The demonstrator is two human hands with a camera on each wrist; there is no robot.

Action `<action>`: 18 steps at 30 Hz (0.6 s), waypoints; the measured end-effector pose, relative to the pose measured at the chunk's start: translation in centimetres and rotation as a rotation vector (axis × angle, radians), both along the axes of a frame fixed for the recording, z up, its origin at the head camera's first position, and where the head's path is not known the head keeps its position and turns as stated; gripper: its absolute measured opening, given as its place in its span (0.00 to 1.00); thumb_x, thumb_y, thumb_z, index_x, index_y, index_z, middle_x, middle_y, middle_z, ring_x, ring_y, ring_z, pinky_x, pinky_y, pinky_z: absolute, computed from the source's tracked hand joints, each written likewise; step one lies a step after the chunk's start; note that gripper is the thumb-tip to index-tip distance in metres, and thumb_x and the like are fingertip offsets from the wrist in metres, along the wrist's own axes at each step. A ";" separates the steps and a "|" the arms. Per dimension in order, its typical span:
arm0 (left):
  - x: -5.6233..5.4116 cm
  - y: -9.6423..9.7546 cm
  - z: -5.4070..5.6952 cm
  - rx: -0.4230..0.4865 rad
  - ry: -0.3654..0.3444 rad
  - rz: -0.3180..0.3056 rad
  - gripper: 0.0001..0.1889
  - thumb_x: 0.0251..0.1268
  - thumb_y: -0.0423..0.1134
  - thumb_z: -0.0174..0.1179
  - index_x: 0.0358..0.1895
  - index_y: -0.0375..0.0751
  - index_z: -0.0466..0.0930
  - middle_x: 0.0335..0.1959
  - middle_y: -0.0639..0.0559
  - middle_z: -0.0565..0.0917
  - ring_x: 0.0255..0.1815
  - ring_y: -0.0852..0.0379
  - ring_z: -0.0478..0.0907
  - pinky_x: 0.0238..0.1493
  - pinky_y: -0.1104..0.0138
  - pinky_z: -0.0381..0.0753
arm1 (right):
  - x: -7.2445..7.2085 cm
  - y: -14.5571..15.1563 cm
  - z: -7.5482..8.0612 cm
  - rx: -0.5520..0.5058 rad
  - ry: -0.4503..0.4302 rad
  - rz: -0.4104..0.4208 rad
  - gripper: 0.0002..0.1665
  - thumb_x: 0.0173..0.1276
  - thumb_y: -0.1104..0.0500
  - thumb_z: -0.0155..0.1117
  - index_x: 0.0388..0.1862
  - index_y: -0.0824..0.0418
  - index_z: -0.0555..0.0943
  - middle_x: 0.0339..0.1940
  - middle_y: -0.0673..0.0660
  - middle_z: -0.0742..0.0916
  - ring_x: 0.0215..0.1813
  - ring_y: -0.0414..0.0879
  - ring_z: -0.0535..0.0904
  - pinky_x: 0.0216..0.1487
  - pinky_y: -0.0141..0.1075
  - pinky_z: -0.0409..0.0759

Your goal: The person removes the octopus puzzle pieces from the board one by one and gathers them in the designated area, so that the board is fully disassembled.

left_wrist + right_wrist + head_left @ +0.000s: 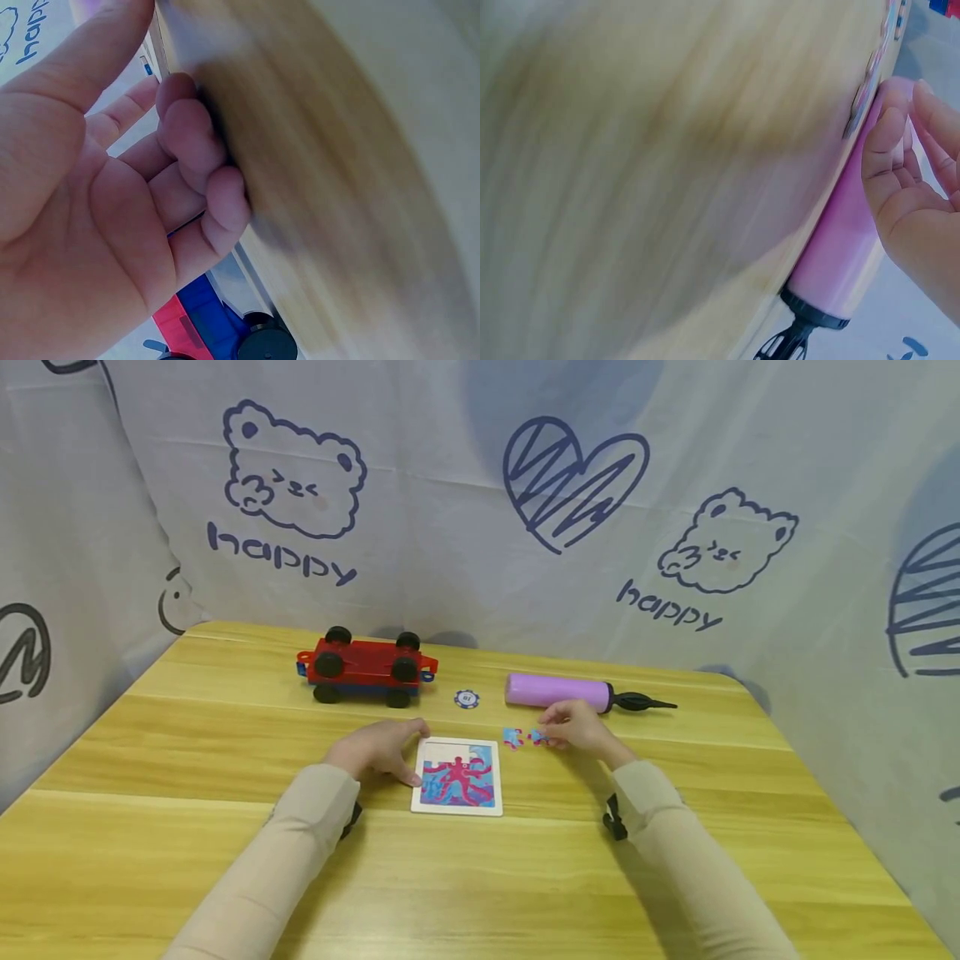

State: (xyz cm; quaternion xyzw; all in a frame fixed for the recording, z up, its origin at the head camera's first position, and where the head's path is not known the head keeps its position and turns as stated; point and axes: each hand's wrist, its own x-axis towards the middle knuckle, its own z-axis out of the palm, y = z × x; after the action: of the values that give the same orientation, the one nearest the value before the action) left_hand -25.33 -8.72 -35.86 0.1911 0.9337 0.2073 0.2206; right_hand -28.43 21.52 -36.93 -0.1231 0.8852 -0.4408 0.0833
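A square puzzle with a white frame (457,811) shows a pink octopus on blue, with a pale bare area at its upper left. Along the frame's left side is my left hand (382,749), forefinger by the upper corner and thumb on the left rim. In the left wrist view the other fingers of this left hand (112,180) are loosely bent. Right of the frame, blue and pink puzzle pieces (512,737) lie on the table. Over the rightmost of them hovers my right hand (576,727); the right wrist view shows its fingertips apart from the pieces (861,97).
Behind the right hand lies a purple hand pump (557,692) with a black nozzle. A red and blue toy car (367,662) is upturned at the back left. Between them sits a blue and white chip (467,699). A printed cloth (442,527) hangs behind the wooden table (450,885).
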 end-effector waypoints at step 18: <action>0.0 0.1 0.0 -0.005 0.008 -0.015 0.34 0.44 0.47 0.68 0.57 0.45 0.64 0.44 0.45 0.70 0.42 0.49 0.66 0.49 0.56 0.67 | 1.1 -3.4 0.2 -0.001 0.009 0.091 0.09 0.53 0.71 0.65 0.34 0.74 0.79 0.23 0.59 0.83 0.21 0.42 0.74 0.25 0.36 0.77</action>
State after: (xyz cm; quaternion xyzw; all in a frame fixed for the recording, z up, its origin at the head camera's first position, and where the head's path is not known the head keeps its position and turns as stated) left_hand -25.35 -8.66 -35.84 0.1986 0.9337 0.2024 0.2188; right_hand -27.38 18.09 -36.77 -0.1654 0.8788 -0.4366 0.0991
